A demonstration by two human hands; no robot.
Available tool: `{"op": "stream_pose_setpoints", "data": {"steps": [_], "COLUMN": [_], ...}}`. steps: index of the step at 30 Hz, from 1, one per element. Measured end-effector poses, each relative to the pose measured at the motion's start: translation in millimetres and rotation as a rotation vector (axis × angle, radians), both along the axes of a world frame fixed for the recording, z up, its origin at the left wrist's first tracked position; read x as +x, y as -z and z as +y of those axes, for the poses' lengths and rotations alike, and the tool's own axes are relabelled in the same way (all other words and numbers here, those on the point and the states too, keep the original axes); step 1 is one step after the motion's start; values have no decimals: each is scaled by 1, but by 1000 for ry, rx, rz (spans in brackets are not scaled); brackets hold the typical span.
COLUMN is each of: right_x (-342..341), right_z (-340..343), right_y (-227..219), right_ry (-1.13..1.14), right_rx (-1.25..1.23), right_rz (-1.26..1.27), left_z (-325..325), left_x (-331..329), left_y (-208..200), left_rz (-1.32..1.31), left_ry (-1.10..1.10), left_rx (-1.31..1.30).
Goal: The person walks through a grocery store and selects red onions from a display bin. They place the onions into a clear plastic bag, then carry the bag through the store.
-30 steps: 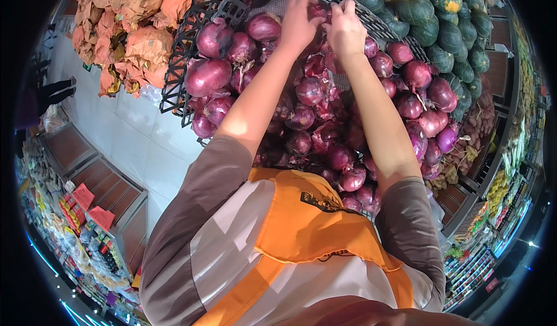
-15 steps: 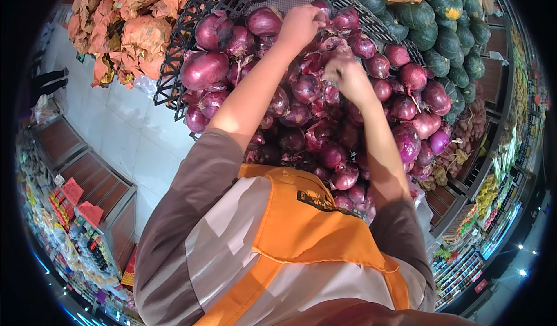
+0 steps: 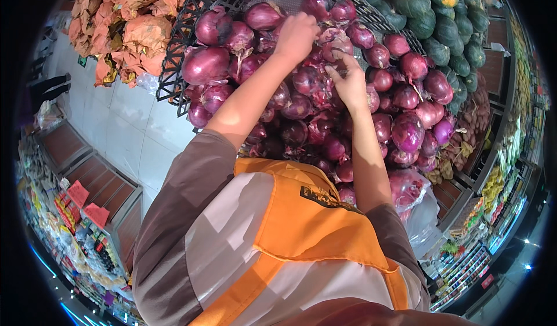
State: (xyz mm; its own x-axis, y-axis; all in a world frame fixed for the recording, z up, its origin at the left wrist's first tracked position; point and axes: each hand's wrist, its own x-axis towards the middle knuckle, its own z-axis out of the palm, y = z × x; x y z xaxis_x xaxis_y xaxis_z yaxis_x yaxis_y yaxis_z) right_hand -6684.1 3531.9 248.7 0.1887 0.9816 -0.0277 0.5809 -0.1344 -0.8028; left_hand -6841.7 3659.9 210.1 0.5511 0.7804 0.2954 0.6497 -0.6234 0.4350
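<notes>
Both my hands are over a heap of red onions [image 3: 306, 81] in a black plastic crate [image 3: 170, 73]. My left hand [image 3: 297, 37] lies at the upper middle of the heap, its fingers curled down beside a large onion [image 3: 264, 16]. Whatever those fingers hold, if anything, is hidden. To the right and nearer me, my right hand [image 3: 350, 83] has its thumb and fingers apart. Its fingertips reach the lower side of a pale-skinned onion [image 3: 336, 46]. Loose, papery skin clings to several onions between the hands.
Dark green pumpkins [image 3: 447, 30] are piled at the far right. Orange paper-wrapped produce [image 3: 142, 35] is heaped at the far left. A clear plastic bag [image 3: 419, 213] with onions inside sits by my right elbow. Pale floor tiles [image 3: 125, 134] show left of the crate.
My right hand has come slightly nearer me, and its fingers have spread. The left hand has shifted a little nearer too, uncovering an onion at the back. The bag by my right arm shows more.
</notes>
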Motion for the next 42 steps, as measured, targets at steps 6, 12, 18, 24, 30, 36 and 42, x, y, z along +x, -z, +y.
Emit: {"op": "stream_pose_setpoints", "data": {"steps": [6, 12, 18, 24, 30, 36, 42], "right_x": [0, -10, -47, -20, -23, -28, -18], "right_z": [-10, -21, -12, -32, -60, -61, -59], "right_y": [14, 36, 59, 47, 48, 53, 60], "right_ry": [57, -5, -72, -125, 39, 6, 18], "right_rx": [27, 10, -233, -318, -353, -251, -271], "right_rz": [5, -181, -494, -264, -283, -417, -284], "left_z": [-60, -25, 13, 46, 85, 3, -57], "left_x": [-19, -36, -12, -26, -43, -46, 2], "left_y": [-4, -6, 2, -8, -23, -15, -13], "left_rz": [-123, 43, 454, 553, 455, 54, 161], "left_ry": [338, 177, 59, 136, 179, 210, -1], "left_rx": [-771, -71, 27, 133, 162, 83, -260]}}
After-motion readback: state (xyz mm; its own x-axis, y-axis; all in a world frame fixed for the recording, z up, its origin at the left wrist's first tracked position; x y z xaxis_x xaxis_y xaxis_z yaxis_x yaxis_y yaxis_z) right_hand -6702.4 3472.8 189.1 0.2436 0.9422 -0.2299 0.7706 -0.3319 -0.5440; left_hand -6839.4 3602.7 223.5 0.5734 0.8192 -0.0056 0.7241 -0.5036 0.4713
